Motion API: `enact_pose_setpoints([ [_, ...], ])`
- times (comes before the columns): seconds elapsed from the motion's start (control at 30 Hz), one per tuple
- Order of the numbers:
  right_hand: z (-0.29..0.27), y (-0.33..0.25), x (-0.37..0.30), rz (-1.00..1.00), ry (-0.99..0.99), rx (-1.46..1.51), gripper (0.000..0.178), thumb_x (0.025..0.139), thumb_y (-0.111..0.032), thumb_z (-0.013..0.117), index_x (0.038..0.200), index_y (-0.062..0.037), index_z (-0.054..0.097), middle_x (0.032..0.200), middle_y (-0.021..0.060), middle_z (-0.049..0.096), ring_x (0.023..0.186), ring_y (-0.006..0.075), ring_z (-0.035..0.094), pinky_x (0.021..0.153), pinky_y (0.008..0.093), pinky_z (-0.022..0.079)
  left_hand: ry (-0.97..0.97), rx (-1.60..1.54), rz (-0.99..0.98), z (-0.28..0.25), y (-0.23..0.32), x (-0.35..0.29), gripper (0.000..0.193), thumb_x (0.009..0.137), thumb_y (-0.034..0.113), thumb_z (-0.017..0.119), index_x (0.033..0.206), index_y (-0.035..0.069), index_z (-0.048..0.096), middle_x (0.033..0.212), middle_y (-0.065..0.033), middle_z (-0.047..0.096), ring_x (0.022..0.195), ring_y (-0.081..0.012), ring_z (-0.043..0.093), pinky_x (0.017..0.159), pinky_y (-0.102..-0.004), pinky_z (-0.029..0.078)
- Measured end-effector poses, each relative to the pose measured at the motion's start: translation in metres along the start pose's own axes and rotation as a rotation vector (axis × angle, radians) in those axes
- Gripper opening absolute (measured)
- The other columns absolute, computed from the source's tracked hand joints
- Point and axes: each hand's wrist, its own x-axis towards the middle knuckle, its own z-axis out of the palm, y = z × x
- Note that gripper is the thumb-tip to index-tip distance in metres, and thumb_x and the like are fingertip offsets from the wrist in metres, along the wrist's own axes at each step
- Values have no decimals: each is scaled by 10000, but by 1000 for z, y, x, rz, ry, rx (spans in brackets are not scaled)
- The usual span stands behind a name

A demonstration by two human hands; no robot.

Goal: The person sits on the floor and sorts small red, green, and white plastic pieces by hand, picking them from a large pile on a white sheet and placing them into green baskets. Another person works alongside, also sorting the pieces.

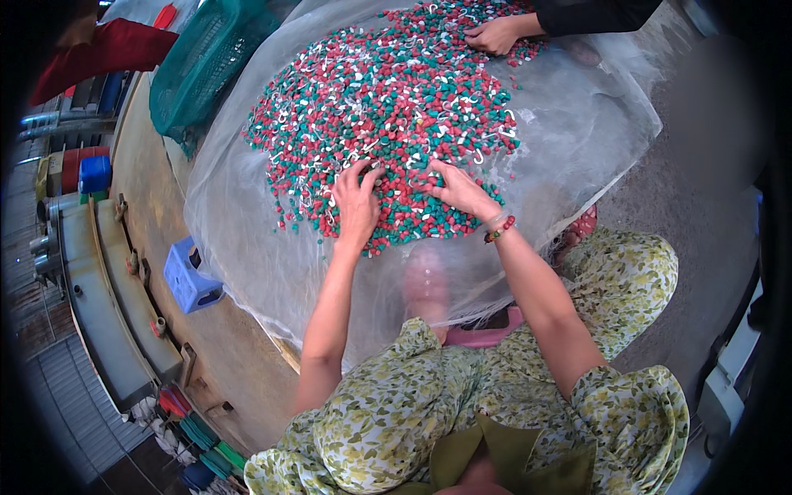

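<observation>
A wide heap of small red, green and white plastic pieces [388, 99], mixed with white hook-shaped bits, lies on a translucent plastic sheet [569, 124]. At the heap's near edge is my left hand [356, 210], its curved fingers apart and touching the pieces. My right hand [460, 191], with a beaded bracelet at the wrist, reaches into the heap a little to the right. A gap shows between its fingers and I see nothing held in them. The fingertips of both hands are partly hidden among the pieces.
Another person's hand [493, 35] in a dark sleeve touches the heap at the far right. A green plastic basket [206, 62] stands at the far left. A blue stool [191, 276] is left of the sheet, and a pink stool [487, 330] is near my legs.
</observation>
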Motion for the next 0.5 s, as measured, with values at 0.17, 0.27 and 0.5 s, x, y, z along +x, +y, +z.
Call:
enact_pose_setpoints([
  [0.17,-34,-39,3,186,-201,429,306,876,-164,637,1155,-67,557,731,8,588,580,67,540,474,239,433,-79,-432,-83,15,31,22,325,854,96,627,1173,65,571,1081,-141,569,1017,-344,547,832,-419,479],
  [0.27,-52,-33,0,260,-177,478,475,898,-61,561,1358,-78,445,813,50,609,634,84,594,517,228,505,-129,-262,36,25,38,23,360,857,124,642,1206,72,573,1092,-140,557,961,-315,583,830,-400,480],
  [0.5,-58,-16,-11,232,-142,651,517,903,-86,560,1401,-57,421,1039,87,640,782,94,617,584,229,546,-276,-190,19,52,16,12,227,772,63,691,974,14,599,928,-189,618,849,-371,629,718,-439,502],
])
